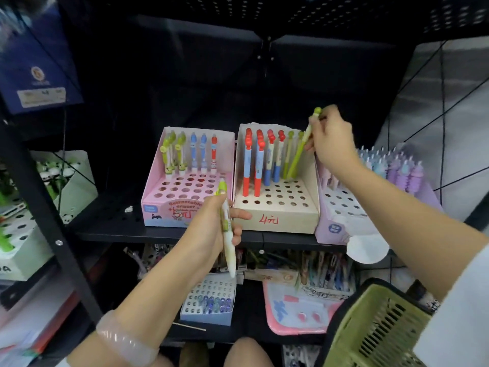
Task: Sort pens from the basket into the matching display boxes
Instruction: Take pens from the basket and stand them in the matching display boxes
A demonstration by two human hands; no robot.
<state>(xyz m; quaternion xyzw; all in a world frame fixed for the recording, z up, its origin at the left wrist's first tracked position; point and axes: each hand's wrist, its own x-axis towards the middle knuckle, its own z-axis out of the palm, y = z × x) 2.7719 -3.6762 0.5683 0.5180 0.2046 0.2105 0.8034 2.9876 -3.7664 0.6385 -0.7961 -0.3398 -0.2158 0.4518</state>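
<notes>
My right hand [329, 140] grips a slim green pen [299, 152] by its upper part, its tip down at a back-row hole of the beige display box [277, 221] marked in red. That box holds red-blue and green pens. My left hand [211, 229] holds a thick white-and-green pen [227, 229] upright-tilted in front of the pink display box [156, 207], which has green, blue and red pens in its back row. The green basket [375, 329] hangs at the lower right by my forearm.
A lilac box [341, 226] of pastel pens stands right of the beige box. Panda-pen boxes [68, 181] fill the left shelf behind a black upright post [47, 207]. The lower shelf holds a small blue-white box [206, 316], a pink tray [296, 311] and loose pens.
</notes>
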